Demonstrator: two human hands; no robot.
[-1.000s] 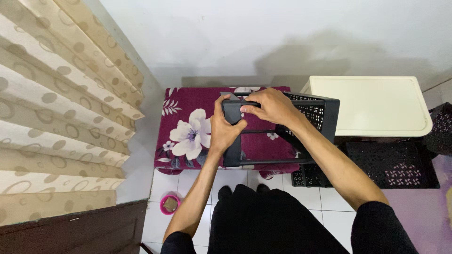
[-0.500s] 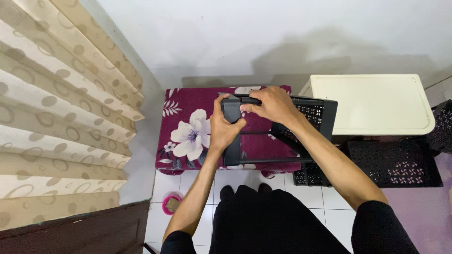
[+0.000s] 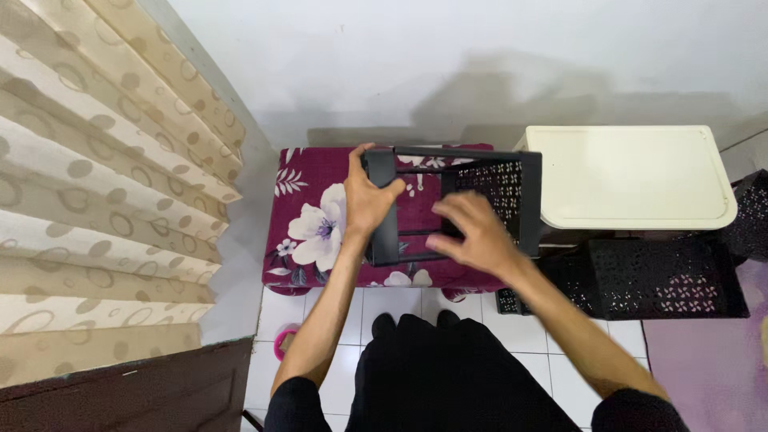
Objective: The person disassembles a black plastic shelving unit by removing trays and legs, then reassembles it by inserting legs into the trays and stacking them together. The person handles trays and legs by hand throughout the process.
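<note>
A black plastic frame (image 3: pixel 530 200) with a perforated side panel is held up over a maroon stool with a white flower print (image 3: pixel 308 216). My left hand (image 3: pixel 366 200) grips the frame's left upright post. My right hand (image 3: pixel 474 232) hovers in front of the frame's lower bar with fingers spread; it looks blurred and I cannot tell whether it touches the bar.
A cream plastic lid or tabletop (image 3: pixel 632 174) sits to the right, above black perforated baskets (image 3: pixel 664 276) on the tiled floor. Beige patterned curtains (image 3: pixel 96 200) hang at the left. A small pink round thing (image 3: pixel 285 342) lies on the floor by my dark-clothed legs. White wall behind.
My right hand has come off the top of the frame and dropped toward its lower bar. The frame has been turned so its open side now faces me.
</note>
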